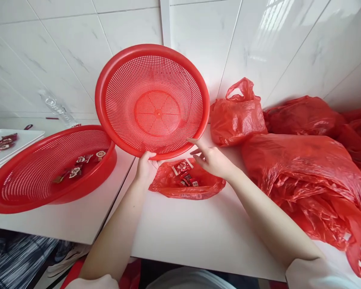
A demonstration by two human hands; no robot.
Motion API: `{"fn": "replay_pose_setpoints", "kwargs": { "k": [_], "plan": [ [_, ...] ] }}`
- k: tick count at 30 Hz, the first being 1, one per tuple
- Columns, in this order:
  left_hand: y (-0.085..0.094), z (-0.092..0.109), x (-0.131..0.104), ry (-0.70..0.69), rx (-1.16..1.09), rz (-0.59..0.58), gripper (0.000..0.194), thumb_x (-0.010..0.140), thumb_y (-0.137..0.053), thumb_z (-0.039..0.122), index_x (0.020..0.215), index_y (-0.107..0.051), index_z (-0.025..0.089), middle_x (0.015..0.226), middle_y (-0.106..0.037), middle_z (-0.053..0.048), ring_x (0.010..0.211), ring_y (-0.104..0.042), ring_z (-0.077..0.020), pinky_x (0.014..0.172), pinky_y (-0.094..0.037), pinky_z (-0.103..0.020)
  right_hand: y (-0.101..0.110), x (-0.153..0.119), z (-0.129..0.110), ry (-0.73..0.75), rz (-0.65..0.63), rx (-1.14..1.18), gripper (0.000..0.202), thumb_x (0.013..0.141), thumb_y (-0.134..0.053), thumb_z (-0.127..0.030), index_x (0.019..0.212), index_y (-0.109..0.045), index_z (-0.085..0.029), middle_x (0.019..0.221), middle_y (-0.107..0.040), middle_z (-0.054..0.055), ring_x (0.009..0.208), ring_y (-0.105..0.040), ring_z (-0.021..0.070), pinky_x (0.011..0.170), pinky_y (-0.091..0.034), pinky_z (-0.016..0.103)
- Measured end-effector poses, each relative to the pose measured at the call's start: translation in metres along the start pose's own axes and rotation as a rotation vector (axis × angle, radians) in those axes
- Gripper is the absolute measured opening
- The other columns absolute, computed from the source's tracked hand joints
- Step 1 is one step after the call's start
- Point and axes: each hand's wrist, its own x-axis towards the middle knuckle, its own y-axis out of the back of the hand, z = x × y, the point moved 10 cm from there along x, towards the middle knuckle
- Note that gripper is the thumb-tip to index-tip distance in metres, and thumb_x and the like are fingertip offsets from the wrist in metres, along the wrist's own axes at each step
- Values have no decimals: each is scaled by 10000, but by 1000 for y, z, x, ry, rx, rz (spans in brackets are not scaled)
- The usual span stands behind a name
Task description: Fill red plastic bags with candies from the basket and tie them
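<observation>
My left hand (146, 167) grips the lower rim of a red plastic colander (158, 108), its thumb over the edge. The colander is tilted up with its inside facing me, and nothing shows in it. My right hand (209, 159) is at the colander's lower right rim, index finger stretched out and the others partly bent, holding nothing. Below the colander an open red plastic bag (195, 192) lies on the table between my hands. Several small red wrapped packets (183, 167) are inside the bag.
Another red colander (48, 168) with several small packets stands at the left, beside a white tray (27, 138) of red packets. A clear bottle (60, 110) lies near the tiled wall. Filled red bags (237, 118) and a crumpled red bag pile (307, 168) take up the right side.
</observation>
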Motion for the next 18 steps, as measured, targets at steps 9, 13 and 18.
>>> {"fn": "replay_pose_setpoints", "kwargs": {
  "k": [9,13,18],
  "plan": [
    [-47,2,-25,59,289,-366,285,826,-579,350,1053,-588,177,1166,-652,-107,1032,-660,-301,878,-534,-475,70,-7,0,54,523,-106,325,788,-682,-384,1008,-513,-215,996,-628,67,866,-624,211,804,-539,364],
    [-61,45,-43,-240,743,-391,503,871,-523,471,1324,-462,261,1394,-505,-107,1119,-620,-311,932,-501,-493,112,-20,-4,28,651,-153,362,742,-710,-411,969,-502,-220,922,-630,20,716,-599,155,702,-530,308],
    [-30,148,-88,-738,1601,349,602,817,-601,458,1367,-471,252,1482,-408,-114,1355,-359,-391,1084,-288,-604,143,-33,-9,-8,747,-233,336,720,-702,-380,952,-520,-220,881,-636,8,697,-598,149,696,-524,292]
  ]
}}
